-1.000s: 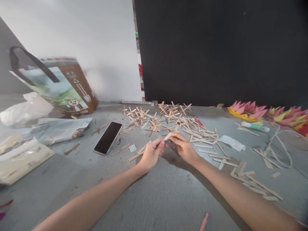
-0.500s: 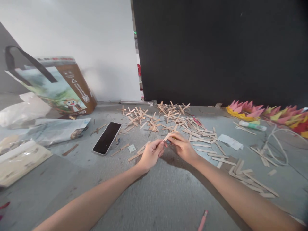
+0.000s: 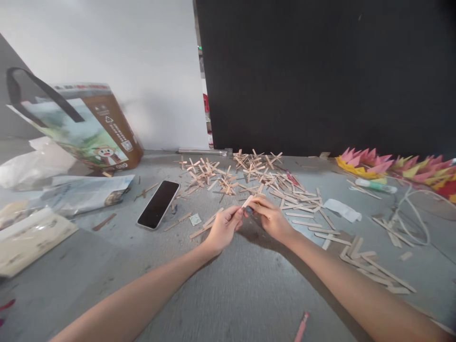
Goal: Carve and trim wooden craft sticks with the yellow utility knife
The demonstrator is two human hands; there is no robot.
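Note:
Both hands meet over the middle of the table, just in front of the piled sticks. My left hand (image 3: pixel 225 227) is closed, pinching the near end of a wooden craft stick (image 3: pixel 248 201) that points up and away. Against the stick's right side, my right hand (image 3: pixel 272 218) is closed around a small dark grey object (image 3: pixel 248 209); its kind is mostly hidden by the fingers. Behind the hands lies a heap of crossed craft sticks (image 3: pixel 228 183), with loose craft sticks (image 3: pixel 302 206) spread to the right.
A phone (image 3: pixel 158 205) lies left of my hands, near a small patterned square (image 3: pixel 195 219). Farther left stand a paper bag (image 3: pixel 124 128) and plastic packets (image 3: pixel 85 194). Right are a glue stick (image 3: pixel 375 185), a white cable (image 3: pixel 409 213) and paper petals (image 3: pixel 366 161). A pink pencil (image 3: pixel 302 327) lies in front.
Almost nothing differs. Both hands keep their hold in the same place, and the view has shifted very slightly.

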